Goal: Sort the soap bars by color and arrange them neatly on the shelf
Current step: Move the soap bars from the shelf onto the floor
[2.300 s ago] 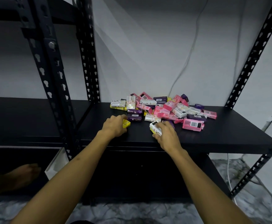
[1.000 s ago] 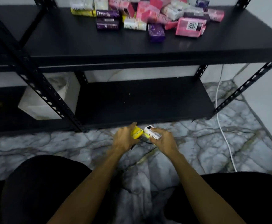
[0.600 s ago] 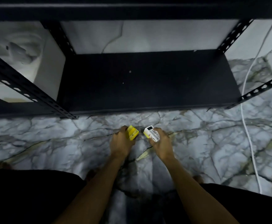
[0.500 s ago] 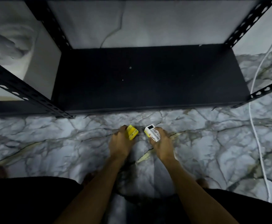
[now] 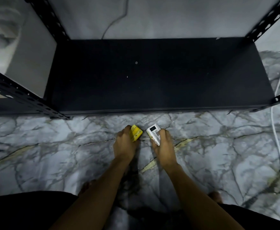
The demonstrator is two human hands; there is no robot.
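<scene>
My left hand (image 5: 124, 145) grips a yellow soap bar box (image 5: 136, 132). My right hand (image 5: 165, 145) grips a white soap bar box (image 5: 154, 134) with a barcode facing up. Both hands hover over the marble floor, just in front of the bottom black shelf (image 5: 152, 75). That shelf board lies bare. The pile of other soap bars is out of view.
Black perforated uprights stand at the front left (image 5: 24, 98), the back left (image 5: 52, 20) and the back right (image 5: 267, 19). A white cable (image 5: 279, 146) runs along the marble floor (image 5: 52, 146) at the right. A white box (image 5: 19, 52) sits left of the shelf.
I took a yellow and a white soap box from the pile on the upper shelf and brought them down. The view dropped to the bottom shelf and has drawn closer to it.
</scene>
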